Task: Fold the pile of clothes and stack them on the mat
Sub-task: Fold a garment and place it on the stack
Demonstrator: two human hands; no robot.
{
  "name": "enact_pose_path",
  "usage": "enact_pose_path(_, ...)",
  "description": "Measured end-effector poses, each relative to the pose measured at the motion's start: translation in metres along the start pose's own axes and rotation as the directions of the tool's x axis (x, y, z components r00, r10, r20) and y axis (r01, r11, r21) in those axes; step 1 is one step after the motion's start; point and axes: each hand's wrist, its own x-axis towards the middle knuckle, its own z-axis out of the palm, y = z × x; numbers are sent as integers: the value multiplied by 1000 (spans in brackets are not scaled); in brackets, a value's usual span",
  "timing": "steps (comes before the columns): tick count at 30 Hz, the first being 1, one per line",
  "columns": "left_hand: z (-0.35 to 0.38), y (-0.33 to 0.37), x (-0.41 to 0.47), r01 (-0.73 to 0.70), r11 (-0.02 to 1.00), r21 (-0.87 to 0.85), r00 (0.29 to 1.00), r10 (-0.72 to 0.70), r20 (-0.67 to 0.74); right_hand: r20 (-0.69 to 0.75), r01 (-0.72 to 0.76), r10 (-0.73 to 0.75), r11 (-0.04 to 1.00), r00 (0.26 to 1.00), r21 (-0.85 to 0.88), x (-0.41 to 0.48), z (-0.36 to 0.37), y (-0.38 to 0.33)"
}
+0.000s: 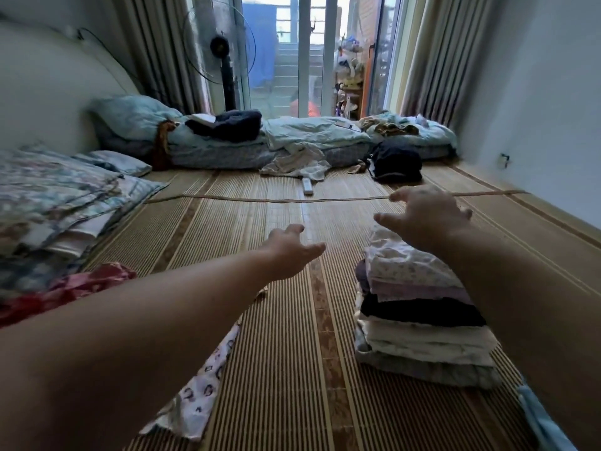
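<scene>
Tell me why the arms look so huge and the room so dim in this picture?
Head view: the wide-angle lens stretches whatever is near the edges, so the forearms balloon while the left hand and right hand look small. Light comes mainly from the glass door behind, which glares bright and leaves the mat and folded stack dim. The spread fingers look slightly soft.

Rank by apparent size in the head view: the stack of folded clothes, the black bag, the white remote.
1. stack of folded clothes, though nearness to the camera enlarges it
2. black bag
3. white remote
</scene>
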Motion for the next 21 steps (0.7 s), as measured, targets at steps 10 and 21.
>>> enact_pose_path(10,-74,-209,-65,272,854,443,961,-269,-70,247,379,-389,921,887,91,-22,102,-190)
enact_pose_path(21,-55,-301,-100,238,863,446,971,-229,-75,362,213,-261,963,895,167,-59,252,-241)
